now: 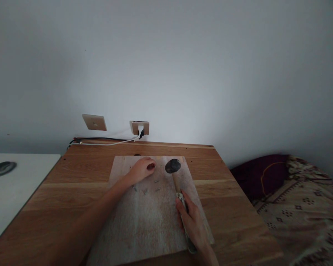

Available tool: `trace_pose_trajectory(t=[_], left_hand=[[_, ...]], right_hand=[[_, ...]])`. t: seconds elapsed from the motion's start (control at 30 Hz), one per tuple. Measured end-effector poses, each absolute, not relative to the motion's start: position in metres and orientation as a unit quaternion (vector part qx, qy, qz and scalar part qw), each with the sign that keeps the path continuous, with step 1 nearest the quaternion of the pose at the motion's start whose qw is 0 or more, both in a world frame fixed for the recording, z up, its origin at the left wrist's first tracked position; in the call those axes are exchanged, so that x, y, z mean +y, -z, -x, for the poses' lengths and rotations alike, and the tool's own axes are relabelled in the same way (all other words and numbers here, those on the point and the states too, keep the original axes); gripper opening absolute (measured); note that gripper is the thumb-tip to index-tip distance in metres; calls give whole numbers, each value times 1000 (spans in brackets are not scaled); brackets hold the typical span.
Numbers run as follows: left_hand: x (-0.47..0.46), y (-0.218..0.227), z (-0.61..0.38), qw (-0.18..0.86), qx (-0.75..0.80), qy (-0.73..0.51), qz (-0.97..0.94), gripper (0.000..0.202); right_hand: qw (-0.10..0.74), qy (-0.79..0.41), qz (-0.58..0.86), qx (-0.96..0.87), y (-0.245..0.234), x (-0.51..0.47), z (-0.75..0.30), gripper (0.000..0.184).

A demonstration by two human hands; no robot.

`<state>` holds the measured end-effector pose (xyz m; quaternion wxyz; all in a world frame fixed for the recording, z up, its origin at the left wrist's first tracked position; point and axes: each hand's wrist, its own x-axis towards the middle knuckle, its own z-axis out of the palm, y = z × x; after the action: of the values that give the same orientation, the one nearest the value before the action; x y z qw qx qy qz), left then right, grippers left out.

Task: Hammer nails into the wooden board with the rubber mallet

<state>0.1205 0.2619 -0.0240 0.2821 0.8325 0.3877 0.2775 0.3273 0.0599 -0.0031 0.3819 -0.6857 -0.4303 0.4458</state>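
My right hand [191,216] is wrapped round the patterned grip of a rubber mallet [177,183]. The mallet's black head is at the far end of its wooden handle, over the right part of a pale, worn wooden board [144,225]. My left hand [144,169] is near the board's far edge, with thumb and fingers curled together in a pinch. What lies between those fingertips is too small to make out. Several small metal pieces that look like nails or screws [145,191] lie loose on the board, just nearer to me than my left hand.
The board lies on a wooden table [224,214] against a white wall. White and black cables [108,142] run along the table's back edge to a wall socket [144,128]. A white surface [13,192] adjoins on the left; patterned fabric [299,210] lies on the right.
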Motion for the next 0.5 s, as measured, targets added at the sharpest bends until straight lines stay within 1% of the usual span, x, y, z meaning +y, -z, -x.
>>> trace_pose_trajectory(t=[0.1,0.27,0.43,0.5], left_hand=[[262,29,-122,270,415,-285,-821,12],[264,28,-120,288,419,-281,-814,7],[262,26,-120,254,430,-268,-824,10],[261,27,-120,256,429,-264,-825,12]], right_hand=[[380,-447,691,-422,5,59,-327,85],[382,-447,686,-430,6,59,-325,85],[382,-446,676,-445,12,59,-327,86],[382,-444,679,-443,14,58,-327,87]])
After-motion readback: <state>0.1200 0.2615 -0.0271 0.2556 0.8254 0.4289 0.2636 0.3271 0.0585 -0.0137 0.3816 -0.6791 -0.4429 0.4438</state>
